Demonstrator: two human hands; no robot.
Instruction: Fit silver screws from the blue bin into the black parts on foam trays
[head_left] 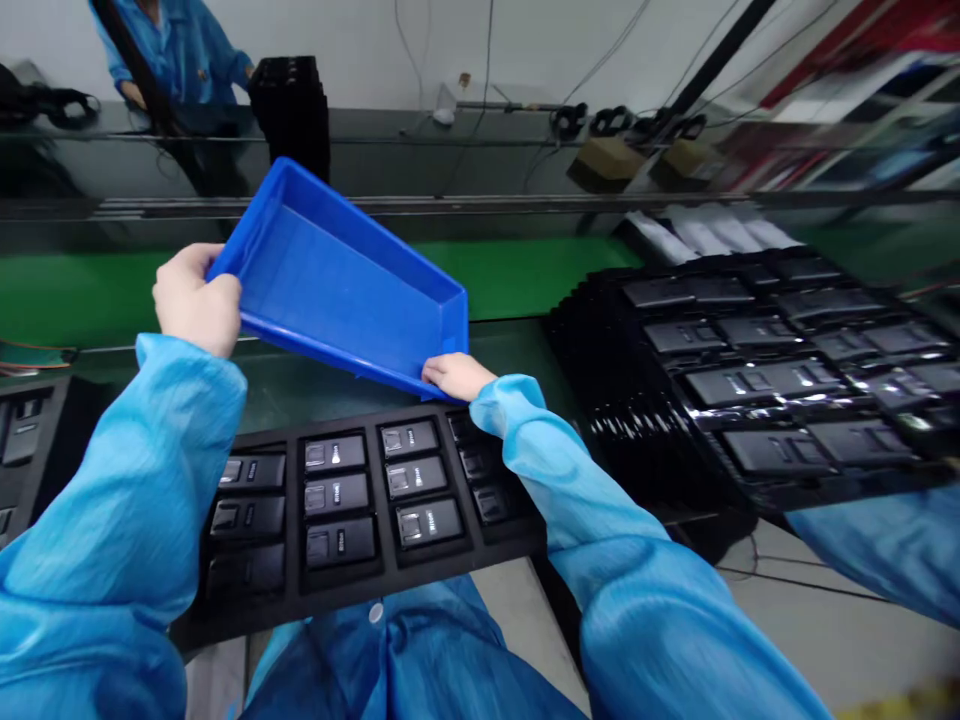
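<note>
Both my hands hold an empty blue plastic tray [337, 280], tilted with its far left corner raised. My left hand [196, 297] is closed round the tray's left rim. My right hand [457, 376] grips the near right corner from below, its fingers curled under the rim. Just under the blue tray, at the bench's front edge, lies a black moulded tray [352, 500] whose pockets hold several small black parts with silver markings.
A tall stack of black trays [757, 380] filled with similar parts stands to the right. A green conveyor belt [525, 270] runs behind. Another stack of black trays [291, 110] and a person in a blue coat [172, 50] are across the line. More trays [30, 440] lie at the left.
</note>
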